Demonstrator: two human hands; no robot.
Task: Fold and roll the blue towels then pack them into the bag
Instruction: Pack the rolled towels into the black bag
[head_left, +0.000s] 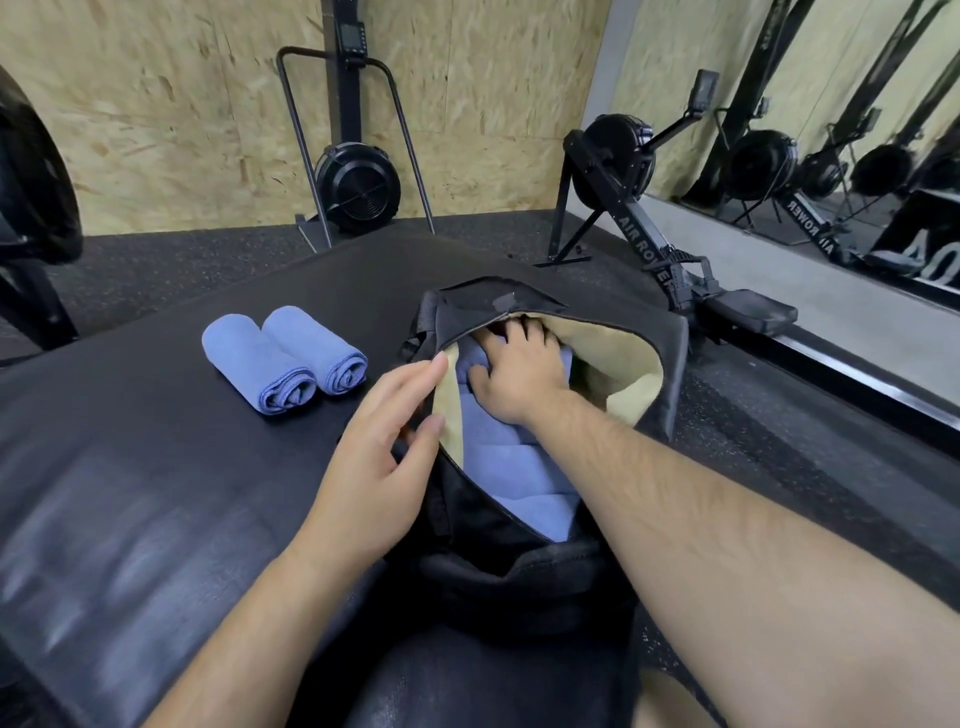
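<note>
While the blue towel under the right hand is only part-way down in the bag, the job is to seat it snugly at the far end of the row, not just drop it in. Several rolled towels already lie packed side by side inside, running from the near end of the opening toward the far end, so the new one should go in parallel to them and tight against the last. That right grip is spread, palm down, fingers curled over the cloth and pressing on it; whether the fingertips have actually closed round the roll I cannot tell, as they dip out of sight under the bag's far lip. Pressing with a flat palm, I judge, will keep the roll from springing loose better than pinching one end.

At the near left rim, the left hand is loosely open, thumb and fingers resting on the pale lining and drawing the edge outward. Holding that mouth wide matters, since a slack rim could catch the towel and unroll it.

Out on the black worktop, well apart from the bag, two rolled towels wait touching each other, spiral ends facing the camera. Room should be left for them, so each roll wants pushing fully down.
</note>
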